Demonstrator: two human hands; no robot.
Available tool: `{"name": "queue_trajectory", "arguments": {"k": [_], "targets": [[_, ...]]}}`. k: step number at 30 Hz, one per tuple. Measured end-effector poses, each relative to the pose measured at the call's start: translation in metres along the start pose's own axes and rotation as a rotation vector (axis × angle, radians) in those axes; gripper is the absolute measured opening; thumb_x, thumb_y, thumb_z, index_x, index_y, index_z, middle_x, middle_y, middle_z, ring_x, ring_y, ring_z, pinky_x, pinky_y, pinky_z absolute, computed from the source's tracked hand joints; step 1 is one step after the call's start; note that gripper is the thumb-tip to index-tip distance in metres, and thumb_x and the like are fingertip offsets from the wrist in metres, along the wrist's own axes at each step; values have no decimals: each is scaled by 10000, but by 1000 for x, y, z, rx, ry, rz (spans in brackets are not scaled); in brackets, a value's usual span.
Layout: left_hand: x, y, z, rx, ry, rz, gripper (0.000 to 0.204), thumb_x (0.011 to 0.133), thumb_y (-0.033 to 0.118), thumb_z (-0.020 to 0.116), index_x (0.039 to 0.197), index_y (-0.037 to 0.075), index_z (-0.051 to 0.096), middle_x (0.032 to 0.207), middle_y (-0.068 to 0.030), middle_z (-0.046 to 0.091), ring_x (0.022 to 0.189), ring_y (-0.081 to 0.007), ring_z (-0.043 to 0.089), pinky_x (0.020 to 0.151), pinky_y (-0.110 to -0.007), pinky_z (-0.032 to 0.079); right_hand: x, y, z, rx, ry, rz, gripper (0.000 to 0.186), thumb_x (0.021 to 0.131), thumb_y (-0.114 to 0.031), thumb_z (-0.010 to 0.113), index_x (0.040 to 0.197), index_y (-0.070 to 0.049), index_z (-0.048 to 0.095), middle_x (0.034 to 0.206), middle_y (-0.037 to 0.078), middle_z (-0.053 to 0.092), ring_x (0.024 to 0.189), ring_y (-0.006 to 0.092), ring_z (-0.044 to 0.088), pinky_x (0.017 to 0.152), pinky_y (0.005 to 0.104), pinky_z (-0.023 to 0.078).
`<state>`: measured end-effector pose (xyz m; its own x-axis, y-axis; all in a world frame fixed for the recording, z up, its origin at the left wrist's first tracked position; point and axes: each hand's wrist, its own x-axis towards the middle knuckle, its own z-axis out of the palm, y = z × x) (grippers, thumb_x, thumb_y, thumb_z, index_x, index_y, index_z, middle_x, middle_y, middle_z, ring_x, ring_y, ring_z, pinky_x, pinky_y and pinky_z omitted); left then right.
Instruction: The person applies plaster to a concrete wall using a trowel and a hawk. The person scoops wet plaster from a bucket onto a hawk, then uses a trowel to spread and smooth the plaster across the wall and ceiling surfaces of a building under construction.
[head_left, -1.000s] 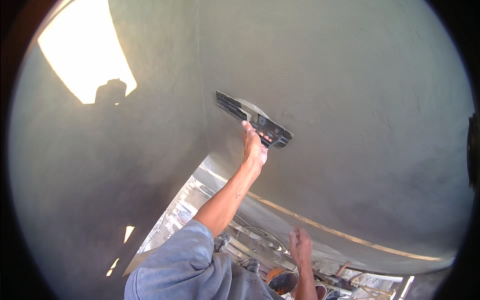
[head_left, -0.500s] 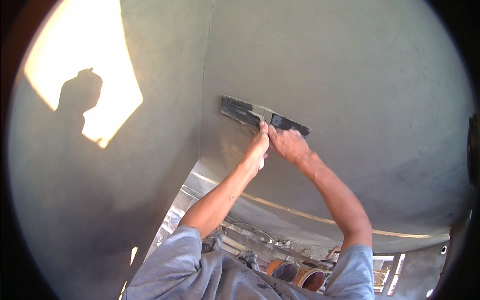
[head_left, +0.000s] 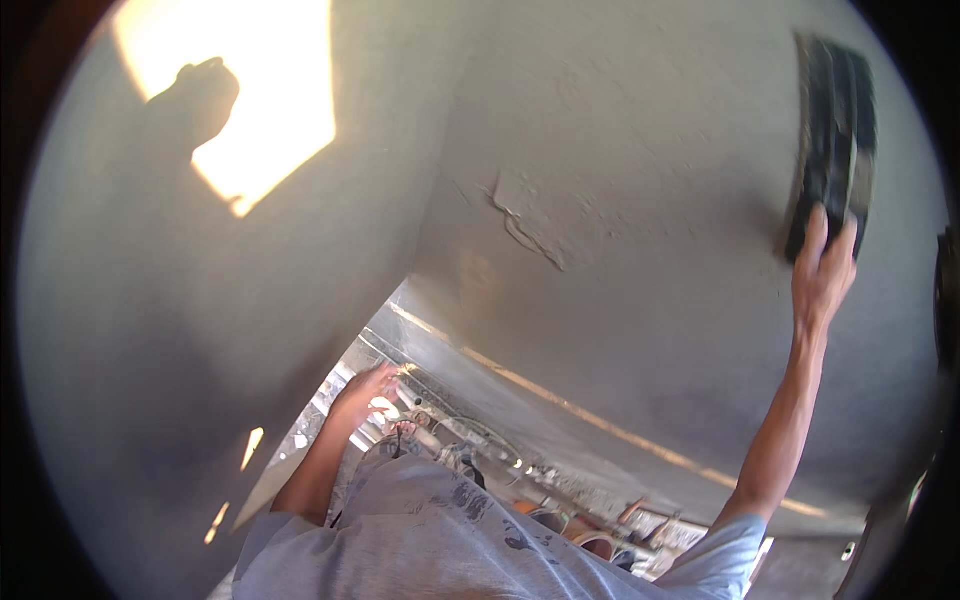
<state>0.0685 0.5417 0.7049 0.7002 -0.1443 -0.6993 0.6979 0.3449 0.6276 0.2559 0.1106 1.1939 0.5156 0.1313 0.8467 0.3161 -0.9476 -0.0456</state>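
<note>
High at the upper right, my right hand [head_left: 826, 280] grips a long dark plastering trowel [head_left: 838, 130] by its handle, arm stretched up. The trowel stands nearly upright against or close to the grey plastered wall [head_left: 640, 280]; whether its blade touches I cannot tell. A raised patch of wet plaster [head_left: 528, 215] with a ridged lower edge sticks to the wall left of the trowel. My left hand [head_left: 367, 392] is lowered near my body at the lower left, fingers apart and slightly curled, holding nothing visible.
A second grey wall [head_left: 250, 320] meets the plastered one at a corner on the left; sunlight and a head's shadow [head_left: 205, 100] fall on it. A pale strip [head_left: 580, 400] runs along the plastered wall's lower part. Far below are buckets [head_left: 596, 545] and debris.
The trowel has swung up and right in my right hand and turned from slanting to nearly upright. My left hand has come off it and dropped down left. A plaster patch now shows on the wall.
</note>
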Motion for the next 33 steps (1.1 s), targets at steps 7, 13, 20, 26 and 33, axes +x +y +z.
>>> {"name": "queue_trajectory", "arguments": {"k": [7,13,20,26,33], "targets": [[-110,13,-13,131,146,46,598,1035,517,514,1445,82,523,1395,-119,573,1109,-224,613,883,-358,536,-203,-3,120,-294,-1075,-457,314,1050,-293,508,1309,-118,475,886,143,691,601,312,708,465,450,519],[-184,117,11,149,24,674,546,1027,363,577,1463,43,500,1385,-144,580,1201,-244,607,955,-374,525,-221,-42,214,-258,-1069,-726,465,949,-55,518,1400,-24,405,924,180,698,675,305,741,544,420,579],[-260,164,-8,201,34,965,793,911,524,705,1473,11,484,1416,-212,563,1218,-298,605,988,-426,505,-78,-98,193,-238,-649,-615,277,1005,-181,534,1237,-44,469,735,149,656,569,333,700,445,458,544],[-284,173,-46,239,-60,978,869,845,508,789,1463,-17,478,1398,-242,567,1204,-307,621,961,-429,528,20,-138,145,-174,-393,-452,267,981,-281,617,1065,-78,465,718,165,671,575,405,666,460,501,518],[-260,163,-83,233,-208,983,961,852,563,760,1524,-1,368,1439,-248,506,1196,-347,609,938,-465,551,113,-145,89,-124,-123,-327,280,980,-293,620,1025,-46,496,661,214,653,634,445,654,571,527,510]]}}
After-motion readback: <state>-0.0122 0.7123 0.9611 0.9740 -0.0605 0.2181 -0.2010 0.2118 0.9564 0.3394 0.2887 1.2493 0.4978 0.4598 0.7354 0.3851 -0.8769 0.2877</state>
